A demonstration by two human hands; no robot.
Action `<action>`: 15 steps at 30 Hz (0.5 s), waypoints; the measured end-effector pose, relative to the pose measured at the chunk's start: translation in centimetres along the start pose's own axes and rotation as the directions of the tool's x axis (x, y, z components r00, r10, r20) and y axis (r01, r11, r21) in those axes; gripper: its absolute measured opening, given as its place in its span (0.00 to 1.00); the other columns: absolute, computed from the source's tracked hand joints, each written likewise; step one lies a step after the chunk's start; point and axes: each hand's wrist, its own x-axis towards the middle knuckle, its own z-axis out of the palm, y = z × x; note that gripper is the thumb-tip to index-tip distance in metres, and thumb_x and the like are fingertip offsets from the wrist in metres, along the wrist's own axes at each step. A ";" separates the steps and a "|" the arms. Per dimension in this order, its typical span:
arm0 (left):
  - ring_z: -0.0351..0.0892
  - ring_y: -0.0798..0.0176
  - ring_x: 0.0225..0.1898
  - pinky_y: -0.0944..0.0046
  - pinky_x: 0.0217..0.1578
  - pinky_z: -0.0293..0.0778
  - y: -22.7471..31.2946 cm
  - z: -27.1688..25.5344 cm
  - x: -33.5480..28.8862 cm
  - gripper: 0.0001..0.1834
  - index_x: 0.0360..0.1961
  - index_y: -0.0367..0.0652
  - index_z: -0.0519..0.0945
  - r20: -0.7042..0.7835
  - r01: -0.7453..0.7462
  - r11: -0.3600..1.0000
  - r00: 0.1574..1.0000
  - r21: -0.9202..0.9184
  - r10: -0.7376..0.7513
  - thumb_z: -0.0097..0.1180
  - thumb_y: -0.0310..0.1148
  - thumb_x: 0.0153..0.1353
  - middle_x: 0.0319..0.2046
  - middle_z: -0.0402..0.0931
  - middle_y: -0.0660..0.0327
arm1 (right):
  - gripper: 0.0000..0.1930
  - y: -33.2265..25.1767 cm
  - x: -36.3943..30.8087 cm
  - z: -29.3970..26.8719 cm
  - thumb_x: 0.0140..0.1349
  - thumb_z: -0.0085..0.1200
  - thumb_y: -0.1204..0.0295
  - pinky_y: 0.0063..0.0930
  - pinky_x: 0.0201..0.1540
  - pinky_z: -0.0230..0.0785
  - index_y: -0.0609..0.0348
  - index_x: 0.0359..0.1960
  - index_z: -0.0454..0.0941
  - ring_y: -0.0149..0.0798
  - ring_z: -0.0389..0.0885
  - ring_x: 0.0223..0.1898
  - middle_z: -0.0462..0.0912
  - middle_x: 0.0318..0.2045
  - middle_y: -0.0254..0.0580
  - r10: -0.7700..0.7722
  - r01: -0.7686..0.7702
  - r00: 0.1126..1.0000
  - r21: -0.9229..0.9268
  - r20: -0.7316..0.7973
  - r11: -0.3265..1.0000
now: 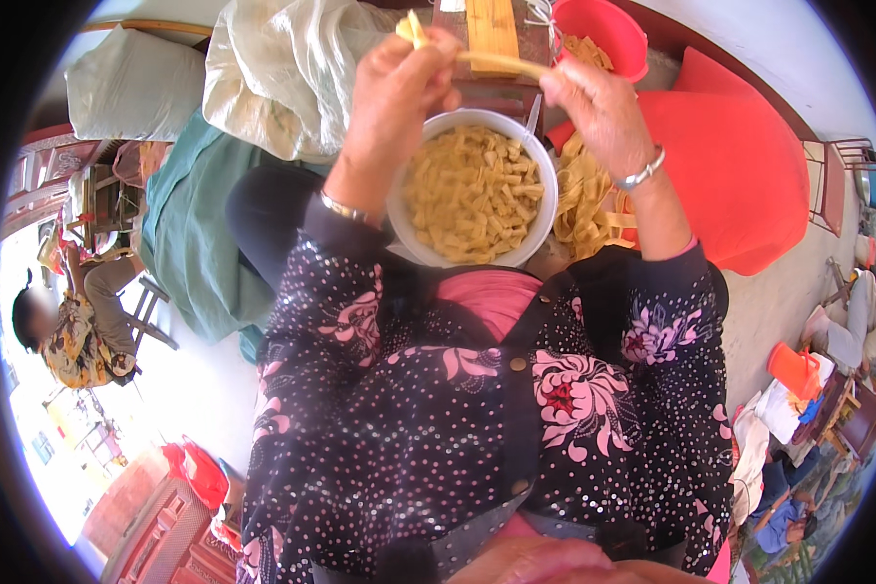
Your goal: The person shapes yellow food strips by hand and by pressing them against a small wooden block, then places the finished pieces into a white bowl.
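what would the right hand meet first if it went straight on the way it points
Past the strip in its grip, the right hand would probably meet the yellow wooden board, though depth is unclear.

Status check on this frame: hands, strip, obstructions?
Left hand and right hand: both gripping. Yellowish strip: spanning the gap between them. White bowl of cut pieces: nearer the body. No obstruction visible between hands.

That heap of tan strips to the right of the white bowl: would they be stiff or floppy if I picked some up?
Probably floppy: the tan strips curl and fold over one another like ribbon. Each is likely light, as they look thin and narrow. Lifting one might drag others along, since they lie loosely overlapped.
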 end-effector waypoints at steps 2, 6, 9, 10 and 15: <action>0.64 0.76 0.18 0.73 0.22 0.66 0.5 0.3 2.2 0.07 0.31 0.38 0.77 0.027 -0.062 0.995 0.998 0.081 0.060 0.54 0.31 0.58 0.17 0.67 0.68 | 0.19 0.3 1.9 -1.2 0.65 0.44 0.58 0.30 0.26 0.61 0.62 0.25 0.71 0.39 0.69 0.21 0.70 0.17 0.44 -0.053 0.048 0.997 -0.102 -0.054 0.994; 0.65 0.76 0.20 0.74 0.22 0.66 1.8 1.1 5.4 0.08 0.35 0.38 0.77 0.023 -0.162 0.932 0.986 0.324 0.164 0.53 0.32 0.59 0.22 0.71 0.68 | 0.18 0.4 5.3 -2.3 0.64 0.44 0.58 0.34 0.21 0.61 0.60 0.23 0.71 0.44 0.70 0.17 0.70 0.14 0.43 -0.134 0.098 0.976 -0.207 -0.169 0.973; 0.68 0.74 0.19 0.75 0.21 0.64 -0.9 0.9 8.3 0.07 0.30 0.38 0.77 0.094 -0.372 0.735 0.915 0.567 0.391 0.49 0.29 0.58 0.19 0.71 0.69 | 0.21 4.4 6.0 -0.6 0.64 0.41 0.55 0.42 0.29 0.62 0.60 0.25 0.72 0.55 0.72 0.26 0.73 0.20 0.53 -0.043 0.008 0.993 -0.299 -0.111 0.954; 0.68 0.74 0.18 0.74 0.20 0.63 -2.7 -0.1 9.1 0.07 0.29 0.37 0.77 0.116 -0.461 0.530 0.821 0.712 0.558 0.50 0.29 0.58 0.18 0.71 0.68 | 0.21 5.5 5.5 -0.1 0.64 0.40 0.55 0.43 0.30 0.62 0.60 0.25 0.72 0.56 0.72 0.27 0.73 0.21 0.54 0.011 -0.029 0.998 -0.298 -0.063 0.954; 0.70 0.75 0.20 0.73 0.22 0.67 -1.8 -2.0 2.4 0.12 0.29 0.37 0.77 -0.067 -0.058 0.658 0.984 0.751 0.163 0.57 0.37 0.57 0.17 0.72 0.66 | 0.21 5.8 -1.9 1.2 0.65 0.42 0.54 0.30 0.31 0.64 0.60 0.28 0.75 0.37 0.73 0.24 0.73 0.19 0.42 0.220 -0.217 0.975 0.120 -0.013 0.969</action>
